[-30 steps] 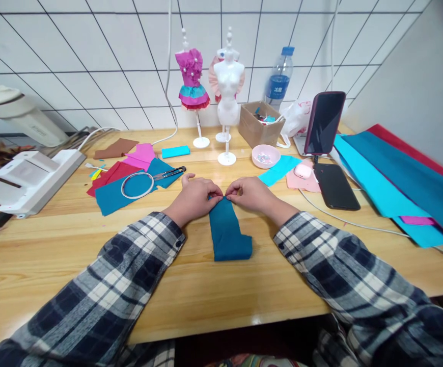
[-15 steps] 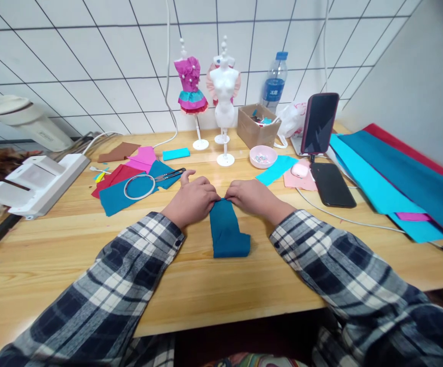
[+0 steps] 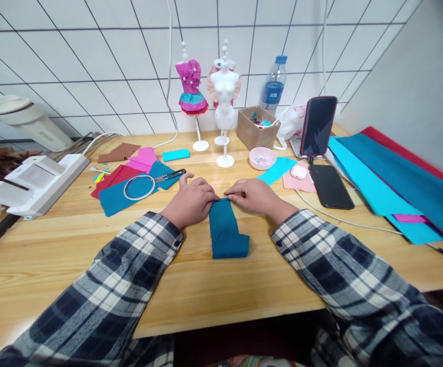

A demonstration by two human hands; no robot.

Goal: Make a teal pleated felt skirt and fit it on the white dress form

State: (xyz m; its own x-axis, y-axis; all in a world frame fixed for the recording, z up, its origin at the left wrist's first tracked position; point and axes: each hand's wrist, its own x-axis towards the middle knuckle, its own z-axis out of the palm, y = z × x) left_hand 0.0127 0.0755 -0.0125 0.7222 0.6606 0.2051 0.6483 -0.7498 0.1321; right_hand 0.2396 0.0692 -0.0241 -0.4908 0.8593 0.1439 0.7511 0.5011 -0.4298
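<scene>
Right now both hands meet at the far end of the dark teal fabric strip (image 3: 225, 232), which lies flat on the pale wooden desk (image 3: 206, 285) directly in front of the person. The left hand (image 3: 193, 200) and right hand (image 3: 257, 196) each have their fingers (image 3: 213, 195) pinched shut on that far edge, tips almost touching. The hold is small and the cloth looks limp, so an uneven pull could skew the edge or let it slip free. The small black scissors (image 3: 170, 175) lie near the left hand, where a thumb could knock them.

Bowl (image 3: 262, 166) (beads (image 3: 261, 159) inside, perhaps) behind cloth (image 3: 227, 232)
</scene>
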